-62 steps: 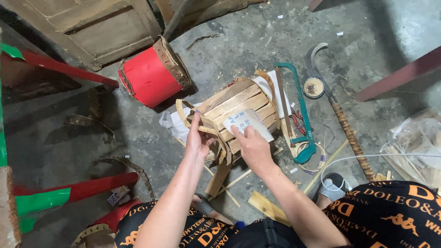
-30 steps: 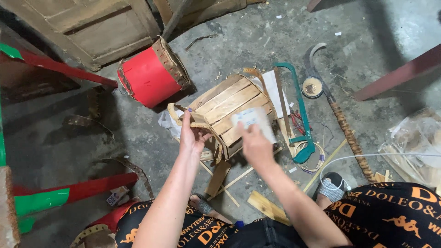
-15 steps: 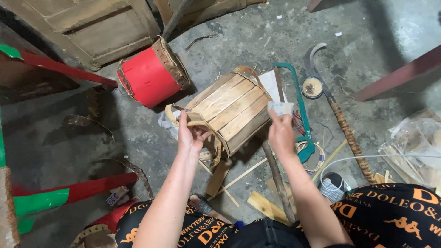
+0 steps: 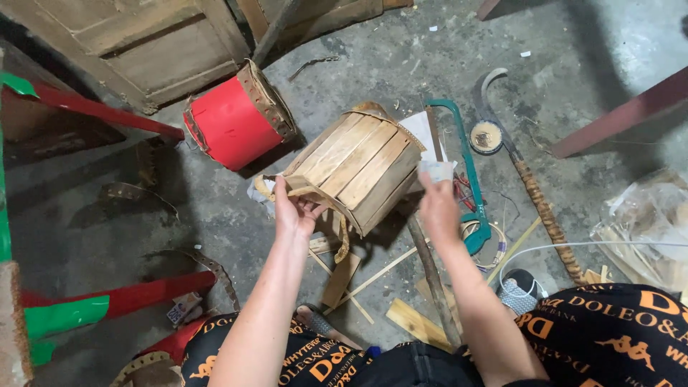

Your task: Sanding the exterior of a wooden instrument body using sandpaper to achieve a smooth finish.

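A small barrel of bare wooden staves [image 4: 358, 168] lies tilted on its side in front of me, above the concrete floor. My left hand [image 4: 292, 210] grips its near rim at the lower left, fingers curled over the edge. My right hand [image 4: 438, 204] is just right of the barrel and pinches a small pale folded piece, like sandpaper [image 4: 436, 170], held up off the wood. A thin wooden band [image 4: 342, 240] hangs down under the barrel.
A red-faced drum [image 4: 233, 122] lies behind on the left. A teal hacksaw [image 4: 469, 172], a curved sickle [image 4: 527, 179] and a round tin [image 4: 486, 136] lie to the right. Wood strips [image 4: 401, 319], red stool legs [image 4: 136, 294] and a plastic bag [image 4: 648, 222] surround me.
My right hand lifted the pale piece off the staves and moved right, clear of the barrel. The barrel has been turned and raised in my left hand's grip.
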